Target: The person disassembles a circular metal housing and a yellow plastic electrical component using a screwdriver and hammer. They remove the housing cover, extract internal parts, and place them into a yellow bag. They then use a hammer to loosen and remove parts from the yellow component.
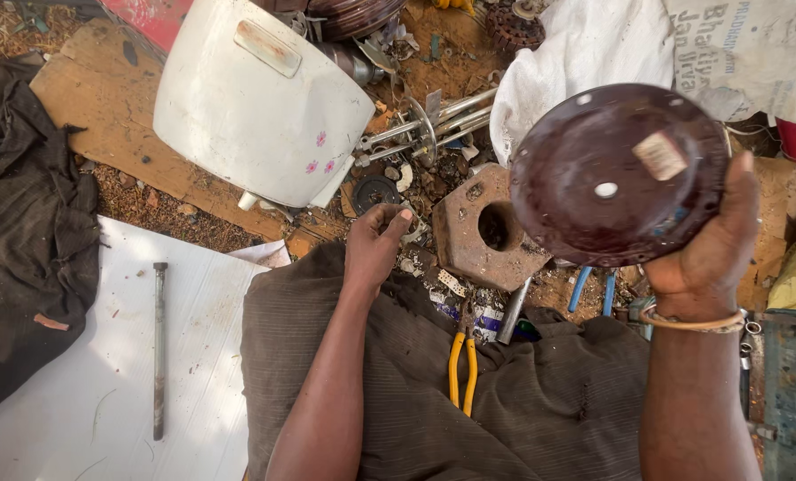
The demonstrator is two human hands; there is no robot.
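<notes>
- Nearest the camera, the right hand (705, 254) is raised with its fingers wrapped around the edge of a round, dark maroon metal cover (619, 174), held up off the ground with its flat face toward the viewer; a pale worn label and a small centre hole show on it.
- Left hand (376, 240) reaches down over the lap, fingers curled in narrow as if pinching something small; I cannot tell whether anything is in it.
- Just beyond that hand sits a rusty octagonal block (487, 230) with a round hole, amid loose scraps and washers on the ground.
- Yellow-handled pliers (462, 370) lie untouched on the brown cloth (469, 410) across the lap.
- Judging by this, the cover is already free of whatever it belonged to and in hand; small parts look to be still being picked over.
- Farther out: a white casing (255, 102) with pink flowers, bright metal rods (434, 120), white sacks (594, 49).
- To the left, a white board (104, 374) carries a long rusty bolt (158, 347), beside dark cloth (24, 205).
</notes>
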